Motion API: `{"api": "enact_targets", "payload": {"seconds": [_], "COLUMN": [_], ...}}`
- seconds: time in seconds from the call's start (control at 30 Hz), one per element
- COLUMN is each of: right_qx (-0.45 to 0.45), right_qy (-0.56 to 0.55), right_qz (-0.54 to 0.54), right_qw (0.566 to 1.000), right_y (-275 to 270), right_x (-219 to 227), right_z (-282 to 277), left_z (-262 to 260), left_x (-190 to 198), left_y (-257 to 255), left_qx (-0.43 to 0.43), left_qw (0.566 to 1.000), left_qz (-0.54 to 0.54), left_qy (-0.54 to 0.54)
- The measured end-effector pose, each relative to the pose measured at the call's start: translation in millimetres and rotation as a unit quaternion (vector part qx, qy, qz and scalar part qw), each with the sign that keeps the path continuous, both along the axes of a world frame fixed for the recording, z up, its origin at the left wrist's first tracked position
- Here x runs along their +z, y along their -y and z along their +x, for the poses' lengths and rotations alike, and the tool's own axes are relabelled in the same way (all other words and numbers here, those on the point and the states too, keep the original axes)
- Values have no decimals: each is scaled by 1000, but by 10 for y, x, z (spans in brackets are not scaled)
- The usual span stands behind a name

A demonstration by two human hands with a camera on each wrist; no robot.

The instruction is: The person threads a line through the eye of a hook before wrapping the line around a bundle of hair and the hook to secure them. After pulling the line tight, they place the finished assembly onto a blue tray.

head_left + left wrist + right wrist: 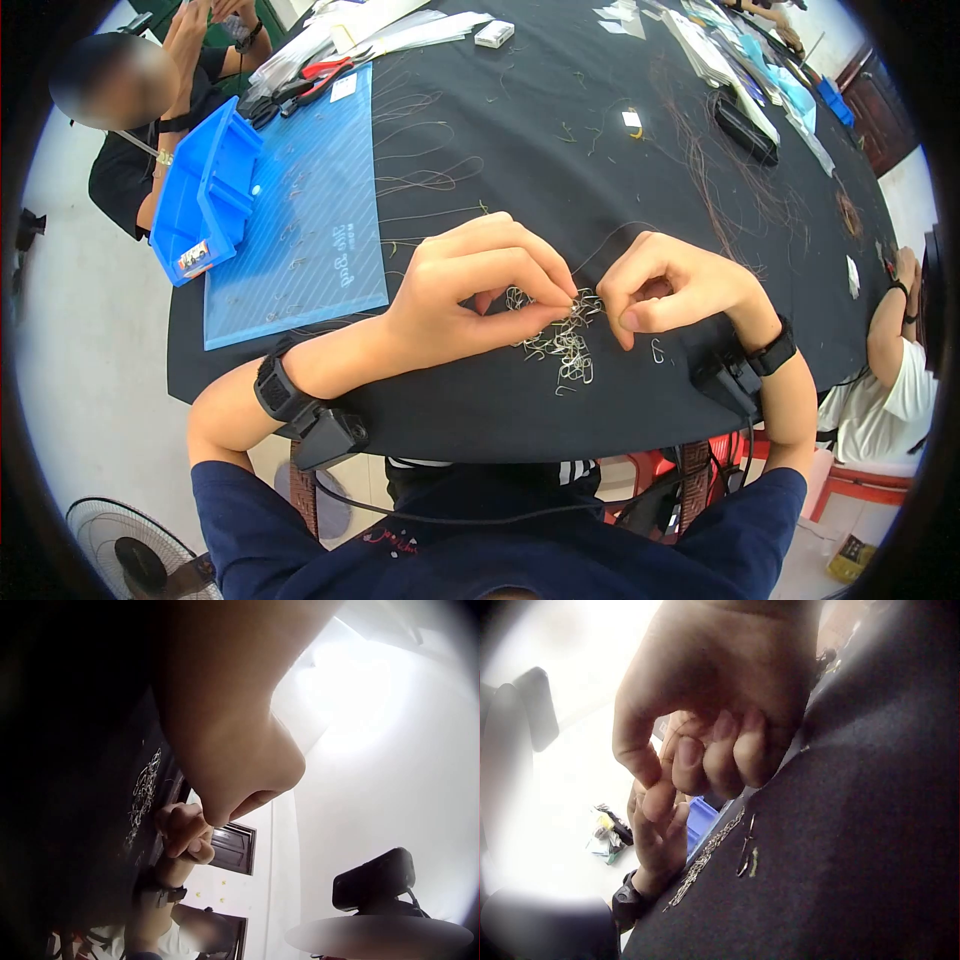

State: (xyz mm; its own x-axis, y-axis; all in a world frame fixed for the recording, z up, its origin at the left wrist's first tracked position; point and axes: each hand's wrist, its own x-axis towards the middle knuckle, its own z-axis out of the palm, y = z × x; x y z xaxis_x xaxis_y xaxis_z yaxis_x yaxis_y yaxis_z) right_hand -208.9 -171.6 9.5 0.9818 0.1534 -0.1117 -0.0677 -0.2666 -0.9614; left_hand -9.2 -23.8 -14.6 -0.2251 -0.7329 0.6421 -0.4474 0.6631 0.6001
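Note:
In the head view my left hand (460, 280) pinches a tiny metal piece, probably a hook, between thumb and index fingertips. Close to it on the right, my right hand (685, 285) has curled fingers, with thumb and index pinching a thin thread (612, 236) that arcs between the hands. Under the fingertips lies a pile of small metal hooks (572, 362) on the black cloth. One separate hook (657, 351) rests below the right hand. The right wrist view shows the right hand (712, 705) near the left hand (658, 844); their fingertips partly hide the thread's end.
To the left, a blue translucent sheet (300, 220) carries looped threads, with a blue bin (205, 190) on its edge and red-handled pliers (325, 75) behind. Thread strands (705, 170), a black case (745, 130) and papers lie at the right. Other people sit around the table.

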Motion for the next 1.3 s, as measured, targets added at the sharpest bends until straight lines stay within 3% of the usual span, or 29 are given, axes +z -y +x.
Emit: {"api": "enact_targets", "payload": {"seconds": [0.2,0.3,0.57,0.97,1.3], "right_qx": [15,7,-191,-179,-190], "right_qy": [3,-46,2,-15,-39], "right_qz": [-3,-39,67,140,148], "right_qw": [1000,998,979,974,970], "right_y": [-15,-4,-159,-174,-306], "right_x": [68,102,10,-241,-90], "right_z": [40,17,32,-16,33], "left_z": [1,1,-10,-10,-1], "left_x": [-18,-8,4,-47,-23], "left_y": [10,8,15,37,43], "left_qx": [5,7,18,36,59], "left_qw": [1000,1000,998,993,989], "left_qz": [-19,-19,-47,-99,-116], "left_qy": [-1,3,29,54,68]}}
